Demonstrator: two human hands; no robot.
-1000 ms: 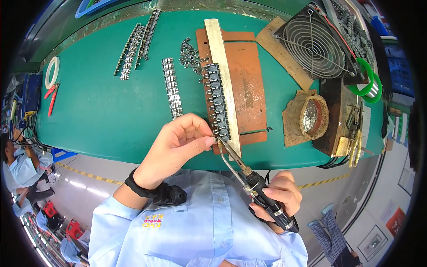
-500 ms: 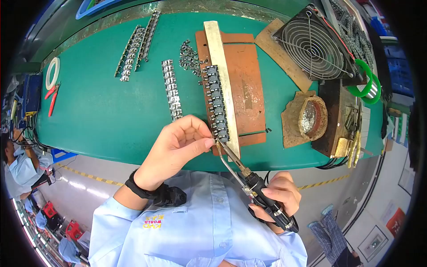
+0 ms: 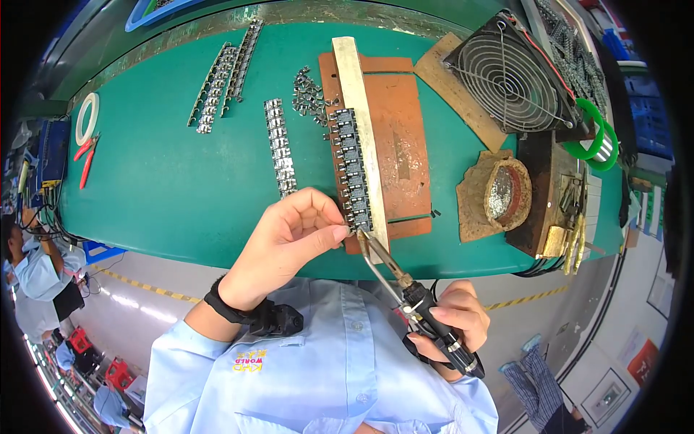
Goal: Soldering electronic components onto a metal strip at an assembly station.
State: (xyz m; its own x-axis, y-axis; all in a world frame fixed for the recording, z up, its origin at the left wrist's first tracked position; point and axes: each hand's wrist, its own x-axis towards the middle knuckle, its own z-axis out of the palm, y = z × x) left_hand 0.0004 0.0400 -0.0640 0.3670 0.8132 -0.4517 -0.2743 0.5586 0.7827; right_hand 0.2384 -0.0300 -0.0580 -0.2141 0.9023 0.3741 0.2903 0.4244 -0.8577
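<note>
A black soldering iron with a thin metal feed tube beside its barrel is gripped in my right hand. Its tip meets the near end of a row of small black block-shaped components with metal pins. The row lies along a pale metal bar, on a brown board. My left hand pinches thumb and forefinger together at that same near end, just left of the iron's tip. Whatever sits between those fingertips is too small to make out.
Left of the bar lie a metal-clip strip, loose small metal pieces and more strips. Rightward are a fan and a rough bowl. Far left are a tape roll and red-handled cutters. Another person sits beyond.
The soldering iron's tip has shifted slightly right and down, with my right hand following a little. My left hand keeps its pinch in nearly the same place.
</note>
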